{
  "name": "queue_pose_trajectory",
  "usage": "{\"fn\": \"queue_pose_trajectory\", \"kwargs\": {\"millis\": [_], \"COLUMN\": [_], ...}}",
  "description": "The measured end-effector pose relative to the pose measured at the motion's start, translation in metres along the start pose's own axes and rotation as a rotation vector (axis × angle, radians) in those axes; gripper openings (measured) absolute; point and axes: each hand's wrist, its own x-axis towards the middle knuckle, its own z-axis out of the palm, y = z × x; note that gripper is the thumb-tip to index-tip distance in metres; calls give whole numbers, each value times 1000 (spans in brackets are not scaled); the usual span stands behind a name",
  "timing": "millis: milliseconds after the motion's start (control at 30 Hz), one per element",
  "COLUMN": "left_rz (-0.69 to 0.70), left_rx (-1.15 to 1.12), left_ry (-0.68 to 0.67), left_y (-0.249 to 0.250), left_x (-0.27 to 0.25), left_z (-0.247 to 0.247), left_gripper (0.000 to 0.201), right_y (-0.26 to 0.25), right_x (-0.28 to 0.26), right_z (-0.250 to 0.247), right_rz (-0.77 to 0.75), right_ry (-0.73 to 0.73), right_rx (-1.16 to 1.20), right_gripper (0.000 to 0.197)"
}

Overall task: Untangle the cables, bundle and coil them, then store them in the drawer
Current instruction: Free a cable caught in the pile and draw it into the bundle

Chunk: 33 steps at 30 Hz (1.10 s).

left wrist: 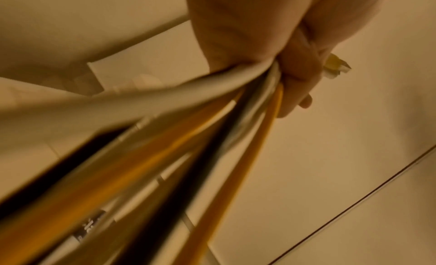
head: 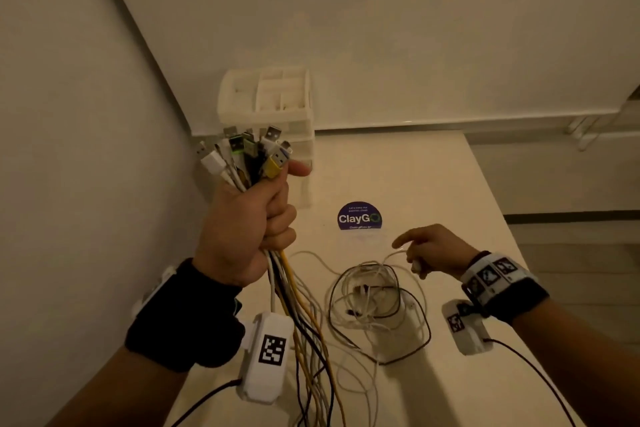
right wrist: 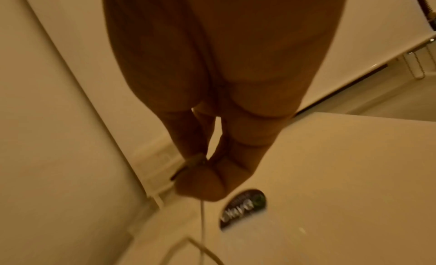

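- Cable bundle (head: 304, 322): thin round cords in white, black and yellow, gathered side by side; USB plug ends (head: 247, 152) fan out above the fist, with metal tips and white, black, green and yellow housings. The long tails hang down past the near edge of the desk (head: 433, 184).
- Left hand (head: 249, 218): raised upright over the desk's left side, fingers curled tight around the bundle just below the plugs, thumb lying along the top finger.
- Loose cable tangle (head: 377, 302): white and black cords in overlapping loops, lying flat on the desk between the two hands.
- Right hand (head: 433, 250): low over the desk, palm down; thumb and forefinger pinch a thin white cable (right wrist: 202, 218) that runs down into the tangle.
- Drawer unit (head: 273, 114): translucent white plastic, boxy, with open compartments on top and stacked drawers below; stands at the desk's far left corner against the wall.
- Sticker (head: 360, 217): dark purple half-round label reading "ClayGo", flat on the pale, smooth desk.
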Motion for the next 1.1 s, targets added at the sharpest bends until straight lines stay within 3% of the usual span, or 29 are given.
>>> {"fn": "queue_pose_trajectory", "kwargs": {"millis": [133,267,367,500,600,700,767,900,1100], "left_rz": [-39,-40,-33,-41,-42,-40,-41,-65,-99], "left_rx": [-33,-55,-74,-48,-5,6,28,51,54], "left_ry": [-49,-81,-123,-147,-115,-110,-102,-69,1], "left_y": [-4,-3,0,1,-1,-2,-3,-5,-20], "left_x": [7,11,12,14,16,18,18,19,17], "left_z": [4,5,5,4,4,4,4,4,19], "left_gripper": [28,33,34,31,28,27,26,25,23], "right_y": [-67,-115,-132,-136,-132,-137,-143,-149,-166], "right_x": [-42,-79,-97,-99,-93,-92,-92,-92,-104], "right_z": [-24,-45,-53,-27,-1,22,33,45,62], "right_rz": [-99,-287,-486,-617,-592,-527,-430,-328,-474], "right_ry": [-24,-287,-423,-232,-140,-93,-16,112,140], "right_rx": [271,659,705,742,894,1109,1175,1086,968], "right_gripper": [27,51,62,28,31,16,23,44,22]}}
